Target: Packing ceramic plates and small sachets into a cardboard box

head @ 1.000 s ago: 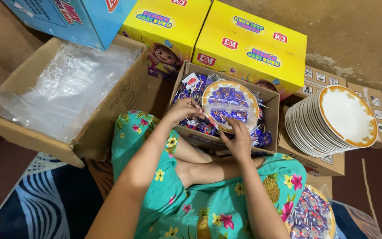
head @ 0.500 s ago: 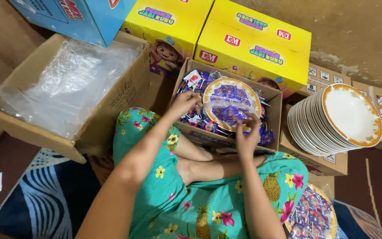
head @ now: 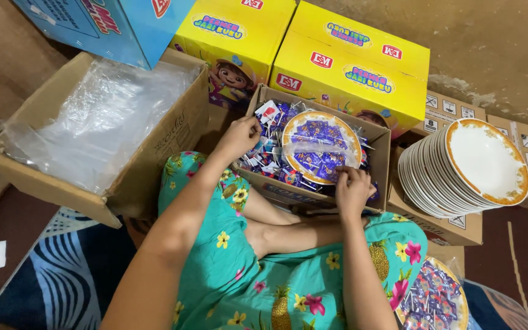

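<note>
I see a plate (head: 321,146) with an orange patterned rim, heaped with small blue and purple wrapped sweets under clear film, sitting just above the middle of the frame inside an open cardboard box (head: 378,142) that is itself full of the same sweets. My right hand (head: 351,190) is at the plate's lower right edge, its fingers (head: 344,175) curled together and pinched on the film and sweets there. My left hand (head: 239,135) is at the plate's left side, its fingers (head: 254,125) bent together into the loose sweets (head: 266,154) just beside the rim; I cannot tell whether they grip one. The box rests against my crossed legs, covered by a green floral dress (head: 258,287) in the lower middle. At the right of the frame a stack of white plates (head: 459,171) with orange rims leans on its side on top of another carton (head: 453,226). Behind the box, at the top of the frame, stand two yellow cartons (head: 349,67), with a blue carton (head: 105,24) at the upper left. At the left lies a large open cardboard box (head: 154,165) lined with clear plastic sheeting (head: 99,116). In the lower right corner shows a second filled plate (head: 435,299), wrapped the same way. A blue patterned mat (head: 62,275) covers the floor at lower left.
</note>
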